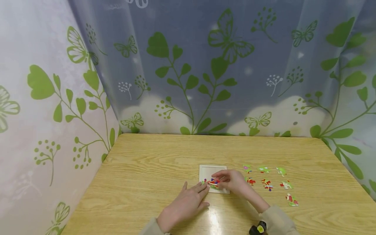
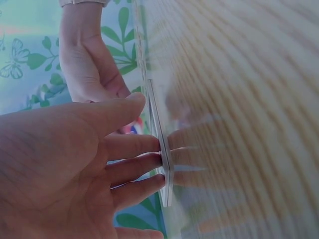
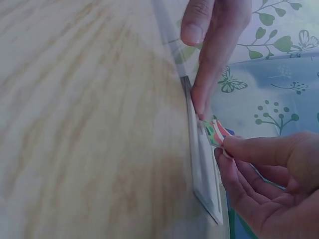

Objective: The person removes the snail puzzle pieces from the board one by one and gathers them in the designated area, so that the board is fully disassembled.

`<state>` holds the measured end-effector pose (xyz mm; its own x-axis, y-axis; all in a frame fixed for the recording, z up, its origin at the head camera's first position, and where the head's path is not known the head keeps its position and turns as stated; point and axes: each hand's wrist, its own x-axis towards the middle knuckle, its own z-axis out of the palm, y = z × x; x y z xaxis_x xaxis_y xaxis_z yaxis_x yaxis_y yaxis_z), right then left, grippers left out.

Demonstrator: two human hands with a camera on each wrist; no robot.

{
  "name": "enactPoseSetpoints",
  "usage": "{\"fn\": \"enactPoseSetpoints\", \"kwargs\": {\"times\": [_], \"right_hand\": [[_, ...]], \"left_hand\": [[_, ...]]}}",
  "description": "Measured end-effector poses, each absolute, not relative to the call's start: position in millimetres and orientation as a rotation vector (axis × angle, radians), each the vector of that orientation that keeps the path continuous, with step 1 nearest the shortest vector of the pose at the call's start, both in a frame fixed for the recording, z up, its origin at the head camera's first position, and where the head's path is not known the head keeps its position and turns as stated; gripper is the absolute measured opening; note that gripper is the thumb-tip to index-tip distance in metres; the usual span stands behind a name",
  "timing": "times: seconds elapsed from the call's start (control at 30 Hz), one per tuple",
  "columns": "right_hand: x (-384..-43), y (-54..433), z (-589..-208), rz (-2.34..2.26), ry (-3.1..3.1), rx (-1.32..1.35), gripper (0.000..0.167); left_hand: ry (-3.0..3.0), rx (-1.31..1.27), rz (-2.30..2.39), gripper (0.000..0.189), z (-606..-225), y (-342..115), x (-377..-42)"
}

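A pale square puzzle tray (image 1: 205,167) lies on the wooden table, with colourful puzzle pieces in its lower left part. My left hand (image 1: 188,199) rests at the tray's near left side, its fingers extended. In the left wrist view, fingertips of that hand touch the edge of the tray (image 2: 167,194). Between the thumb and fingers of my right hand (image 1: 235,183) is a puzzle piece (image 3: 218,133) in green, red and white, tilted above the tray. How far this piece sits in place is hidden by the fingers.
To the right of the tray lie several loose puzzle pieces (image 1: 267,185), roughly in rows, one of them (image 1: 292,199) nearer the front. A black object with a yellow centre (image 1: 258,227) is beside the right sleeve. Patterned curtains (image 1: 188,81) stand behind the table (image 1: 147,160).
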<state>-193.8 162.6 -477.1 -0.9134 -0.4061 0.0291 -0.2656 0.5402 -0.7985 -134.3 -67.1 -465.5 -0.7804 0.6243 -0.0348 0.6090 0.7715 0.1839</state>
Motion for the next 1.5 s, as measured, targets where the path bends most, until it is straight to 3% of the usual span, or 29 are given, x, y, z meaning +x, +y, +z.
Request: {"fn": "enactPoseSetpoints", "kwargs": {"times": [0.2,0.77,1.5], "right_hand": [[-196.3,168.7,-466.2,-1.379,2.619,-0.562,0.022],[-196.1,194.3,-446.9,-1.466,2.581,-0.505,0.025],[-173.9,286.2,-438.1,-1.400,2.674,-0.340,0.035]], "left_hand": [[2.867,1.000,0.258,0.058,-465.0,-66.5,-133.0],[2.862,1.000,0.277,0.057,-467.1,-66.2,-132.5],[2.858,0.998,0.281,0.057,-464.6,-66.4,-131.7]]}}
